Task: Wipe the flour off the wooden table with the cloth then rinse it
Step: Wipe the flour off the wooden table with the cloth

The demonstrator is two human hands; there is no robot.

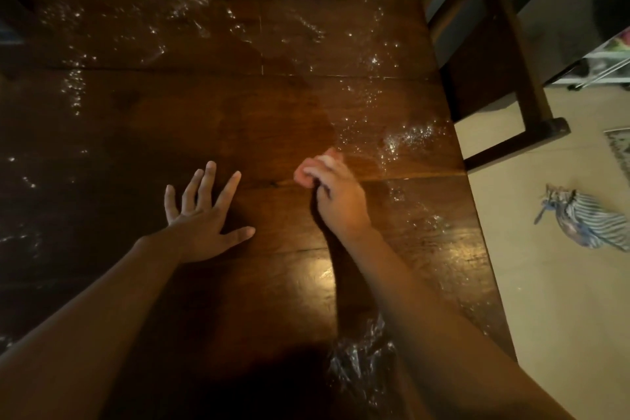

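Right hand (329, 191) is curled near the middle of the wooden table (204, 106), fingertips pinching a small pale bit (324, 160) (what it is I cannot tell). Left hand (204, 218) lies flat, fingers spread. Flour (405, 138) speckles the wood white, thickest by the right edge. The striped blue-and-white cloth (586, 218) lies crumpled on the floor (528, 283) beyond that edge.

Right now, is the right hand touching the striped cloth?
Apart. Head view: right hand, gripping a pale wad, over the wooden table; striped cloth on the floor.
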